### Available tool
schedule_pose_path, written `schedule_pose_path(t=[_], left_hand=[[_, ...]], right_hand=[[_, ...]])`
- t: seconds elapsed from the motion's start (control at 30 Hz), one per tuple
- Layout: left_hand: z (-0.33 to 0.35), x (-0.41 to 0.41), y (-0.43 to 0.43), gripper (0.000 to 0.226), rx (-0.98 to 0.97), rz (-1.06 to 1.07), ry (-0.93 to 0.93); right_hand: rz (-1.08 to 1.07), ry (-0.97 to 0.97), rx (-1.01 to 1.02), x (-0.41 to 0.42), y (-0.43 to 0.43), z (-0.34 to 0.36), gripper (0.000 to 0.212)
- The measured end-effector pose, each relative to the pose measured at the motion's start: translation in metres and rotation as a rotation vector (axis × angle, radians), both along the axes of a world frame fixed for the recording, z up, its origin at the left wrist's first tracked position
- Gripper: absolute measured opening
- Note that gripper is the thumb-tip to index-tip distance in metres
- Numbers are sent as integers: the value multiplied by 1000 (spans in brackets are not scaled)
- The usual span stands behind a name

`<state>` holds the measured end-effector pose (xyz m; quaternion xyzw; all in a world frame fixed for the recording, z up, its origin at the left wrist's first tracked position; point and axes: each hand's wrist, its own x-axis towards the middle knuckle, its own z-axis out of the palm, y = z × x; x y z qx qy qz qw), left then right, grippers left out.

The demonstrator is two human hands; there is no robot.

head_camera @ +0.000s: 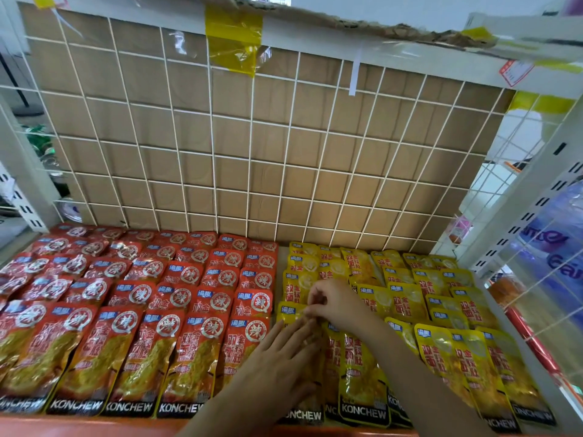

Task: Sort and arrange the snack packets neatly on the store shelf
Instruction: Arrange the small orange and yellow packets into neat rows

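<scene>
Straightening step, by my read: sorting looks done, with red packets [126, 310] filling the left half of the shelf [79, 428] and yellow packets [438, 351] the right half, in overlapping rows from back to front edge.

Both hands work the yellow column right at the red/yellow boundary, near the front edge. My left hand [284, 351] lies flat, fingers straight, pressing down on the boundary packet [303, 413]. My right hand [331, 305] sits just behind it, fingers curled with tips together, and it looks to be pinching that packet's top edge, though blur there means I can't be sure which packet it has.

Next move, I'd judge: tug the top edge square with the row, hold the lower end down with the left hand, then release and go on to the looser yellow rows toward the right side, which sit more crooked than the red ones.

Room: a narrow bare strip runs between the colours at the back. The wire grid back panel [252, 152] and the wire side panel [536, 294] close off the back and right edges. The front is open, and front-row packets reach the lip.
</scene>
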<state>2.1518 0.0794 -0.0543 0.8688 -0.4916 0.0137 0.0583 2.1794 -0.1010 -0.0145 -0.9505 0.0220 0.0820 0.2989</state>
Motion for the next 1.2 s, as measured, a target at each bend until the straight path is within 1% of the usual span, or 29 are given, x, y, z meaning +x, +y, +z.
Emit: schedule_pose_path(t=[0.17,0.27,0.33,0.4,0.47,0.8,0.87,1.0,1.07,1.13,1.2], left_hand=[[-1,-1,2,56,-9,-13,-15],[-5,-1,3,52,-16,-1,-36],[-6,-1,4,58,-3,17,-31],[-8,-1,4,62,-9,24,-44],[-9,-1,4,62,-11,18,-40],[-10,-1,5,64,-45,17,-57],[-11,0,4,61,-61,7,-70],[-8,-1,6,55,-125,0,-87],[-7,-1,10,52,-174,33,-109],[-8,0,15,51,-217,78,-122],[-8,3,20,51,-230,125,-134]], right_hand=[[-23,-31,65,2,-2,2,11],[-53,-53,74,5,-5,1,21],[-71,-59,72,7,-7,1,24],[-64,-58,51,9,-7,2,22],[-55,-52,45,11,-7,3,19],[-77,-22,77,15,-8,2,23],[-85,-42,50,13,-8,3,19],[-102,-160,11,-3,-8,7,10],[-57,-113,-22,-15,-8,9,11],[-7,-40,-115,-26,-5,6,12],[8,-31,-207,-33,-2,4,13]])
